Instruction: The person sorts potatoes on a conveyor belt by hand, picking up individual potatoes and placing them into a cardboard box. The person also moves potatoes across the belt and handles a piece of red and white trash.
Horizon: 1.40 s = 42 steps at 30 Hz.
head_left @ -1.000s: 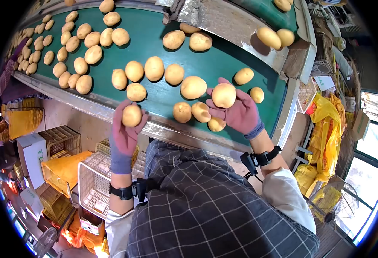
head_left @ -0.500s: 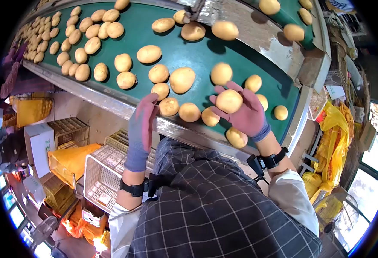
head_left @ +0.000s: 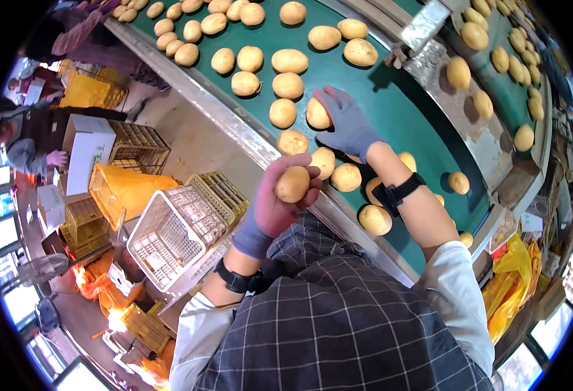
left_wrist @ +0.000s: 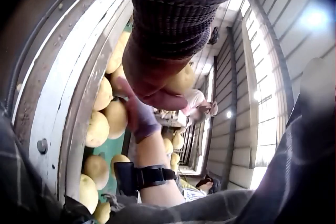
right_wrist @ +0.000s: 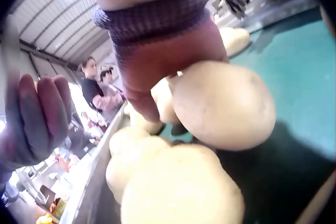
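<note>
Cradles a potato [head_left: 293, 184] in curled left hand [head_left: 272, 207] by the rail [head_left: 218, 105]; lays right hand [head_left: 351, 124] around a second potato [head_left: 317, 115] on the belt [head_left: 407, 124], cannot tell if gripping; could drop the former through slack fingers, or fumble the latter from crowding

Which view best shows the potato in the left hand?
Head: the potato shows nearly whole in the left hand. Left wrist shows part, the hand hiding the rest; right wrist shows that hand but not the potato.
</note>
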Available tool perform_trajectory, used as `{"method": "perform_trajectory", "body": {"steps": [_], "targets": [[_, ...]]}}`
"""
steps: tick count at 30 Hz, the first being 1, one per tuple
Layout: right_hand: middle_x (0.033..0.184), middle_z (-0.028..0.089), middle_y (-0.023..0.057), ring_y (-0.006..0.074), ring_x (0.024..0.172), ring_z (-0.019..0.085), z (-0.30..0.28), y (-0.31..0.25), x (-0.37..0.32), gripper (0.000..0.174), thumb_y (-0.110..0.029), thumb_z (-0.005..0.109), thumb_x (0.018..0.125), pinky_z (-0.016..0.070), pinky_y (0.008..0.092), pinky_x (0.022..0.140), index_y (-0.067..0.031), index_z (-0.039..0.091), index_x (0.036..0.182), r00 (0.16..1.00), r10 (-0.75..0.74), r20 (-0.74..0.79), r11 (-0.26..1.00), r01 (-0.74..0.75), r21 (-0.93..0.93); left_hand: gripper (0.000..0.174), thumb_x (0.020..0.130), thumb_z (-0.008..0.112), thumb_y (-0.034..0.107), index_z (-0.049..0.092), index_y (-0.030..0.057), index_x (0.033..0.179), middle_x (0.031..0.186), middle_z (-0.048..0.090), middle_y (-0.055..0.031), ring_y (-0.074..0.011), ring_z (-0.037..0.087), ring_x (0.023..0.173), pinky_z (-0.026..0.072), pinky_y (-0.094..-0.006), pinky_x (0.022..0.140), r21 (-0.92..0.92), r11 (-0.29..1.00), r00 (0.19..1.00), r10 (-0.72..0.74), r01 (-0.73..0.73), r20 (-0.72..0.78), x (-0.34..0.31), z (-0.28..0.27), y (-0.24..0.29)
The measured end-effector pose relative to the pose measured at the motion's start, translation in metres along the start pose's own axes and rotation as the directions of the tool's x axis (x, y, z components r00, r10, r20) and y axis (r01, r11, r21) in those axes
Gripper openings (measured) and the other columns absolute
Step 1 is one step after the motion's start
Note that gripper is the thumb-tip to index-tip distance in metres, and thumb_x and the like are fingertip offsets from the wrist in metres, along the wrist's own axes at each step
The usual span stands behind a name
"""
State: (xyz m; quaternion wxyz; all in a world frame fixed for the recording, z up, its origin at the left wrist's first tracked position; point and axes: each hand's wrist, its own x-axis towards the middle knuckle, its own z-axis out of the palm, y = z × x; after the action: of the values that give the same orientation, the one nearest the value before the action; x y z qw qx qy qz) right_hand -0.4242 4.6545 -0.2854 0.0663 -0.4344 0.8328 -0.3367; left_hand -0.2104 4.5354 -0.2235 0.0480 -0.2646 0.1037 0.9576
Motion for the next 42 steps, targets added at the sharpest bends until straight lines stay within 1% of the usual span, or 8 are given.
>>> {"method": "perform_trajectory", "body": {"steps": [14,16,18,21,26,32,36,42], "targets": [[0.153,0.040,0.0104,0.0239,0.144,0.040,-0.063,-0.060,-0.043,0.101,-0.011,0.088,0.072,0.0324,0.0411,0.121,-0.0076,0.034,0.157,0.984,-0.036,0.175,0.556,-0.126,0.821,0.039,0.102,0.063,0.031,0.061,0.0019,0.127,0.121,0.066,-0.0213,-0.0287,0.069,0.095,0.0647,-0.0313,0.075,0.059,0.850,0.794,0.511,-0.523,-0.328,-0.167,-0.130,0.062],[0.154,0.039,0.0105,0.0232,0.146,0.038,-0.060,-0.067,-0.046,0.101,-0.007,0.086,0.071,0.0307,0.0407,0.122,-0.0079,0.033,0.157,0.983,-0.071,0.169,0.488,-0.114,0.865,0.034,0.102,0.062,0.029,0.062,0.0033,0.125,0.116,0.068,-0.0180,-0.0247,0.068,0.088,0.0625,-0.0267,0.065,0.355,0.637,0.322,0.700,-0.684,-0.637,-0.223,-0.173,0.052],[0.154,0.039,0.0102,0.0221,0.146,0.036,-0.059,-0.074,-0.048,0.099,0.000,0.082,0.071,0.0292,0.0399,0.122,-0.0086,0.033,0.157,0.977,-0.108,0.182,0.418,-0.121,0.900,0.036,0.102,0.059,0.035,0.062,0.0080,0.126,0.106,0.069,-0.0126,-0.0209,0.066,0.078,0.0581,-0.0242,0.060,0.315,0.713,0.462,0.665,-0.627,-0.587,-0.332,-0.247,0.040],[0.153,0.040,0.0099,0.0221,0.146,0.037,-0.055,-0.086,-0.052,0.096,0.004,0.078,0.073,0.0306,0.0395,0.121,-0.0096,0.032,0.156,0.966,-0.134,0.221,0.284,-0.176,0.942,0.054,0.097,0.060,0.052,0.054,0.0143,0.134,0.111,0.064,-0.0086,-0.0207,0.064,0.085,0.0551,-0.0260,0.060,0.712,0.567,-0.148,0.730,-0.413,-0.667,-0.444,-0.343,-0.029],[0.151,0.043,0.0093,0.0245,0.140,0.046,-0.045,-0.104,-0.054,0.097,-0.001,0.080,0.074,0.0353,0.0400,0.118,-0.0102,0.031,0.157,0.945,-0.131,0.301,0.194,-0.273,0.942,0.069,0.093,0.061,0.058,0.043,0.0196,0.147,0.137,0.053,-0.0069,-0.0265,0.057,0.110,0.0534,-0.0350,0.073,0.257,0.873,-0.122,0.226,-0.414,-0.966,-0.512,-0.374,-0.099],[0.144,0.052,0.0084,0.0279,0.128,0.055,-0.040,-0.149,-0.055,0.098,-0.014,0.087,0.075,0.0446,0.0414,0.108,-0.0082,0.034,0.157,0.854,-0.084,0.513,-0.020,-0.517,0.856,0.072,0.095,0.067,0.048,0.041,0.0155,0.154,0.146,0.048,-0.0086,-0.0306,0.051,0.127,0.0453,-0.0411,0.100,0.657,0.754,-0.212,0.639,-0.017,-0.739,-0.431,-0.293,-0.035],[0.140,0.057,0.0105,0.0275,0.129,0.056,-0.031,-0.154,-0.055,0.093,-0.010,0.092,0.068,0.0457,0.0415,0.108,-0.0066,0.046,0.149,0.979,-0.198,0.050,0.745,0.117,0.657,0.061,0.101,0.064,0.033,0.044,0.0050,0.151,0.141,0.052,-0.0098,-0.0255,0.054,0.125,0.0463,-0.0399,0.102,0.870,0.492,-0.180,0.854,-0.023,-0.487,-0.375,-0.253,0.013],[0.139,0.060,0.0119,0.0339,0.129,0.055,-0.043,-0.165,-0.051,0.083,-0.014,0.093,0.064,0.0467,0.0430,0.108,-0.0104,0.057,0.140,0.966,-0.258,-0.014,0.817,0.226,0.530,0.042,0.105,0.055,0.011,0.051,-0.0024,0.144,0.145,0.051,-0.0124,-0.0196,0.054,0.127,0.0464,-0.0315,0.104,0.996,0.070,0.036,0.997,0.054,-0.072,-0.267,-0.157,0.044]]}}
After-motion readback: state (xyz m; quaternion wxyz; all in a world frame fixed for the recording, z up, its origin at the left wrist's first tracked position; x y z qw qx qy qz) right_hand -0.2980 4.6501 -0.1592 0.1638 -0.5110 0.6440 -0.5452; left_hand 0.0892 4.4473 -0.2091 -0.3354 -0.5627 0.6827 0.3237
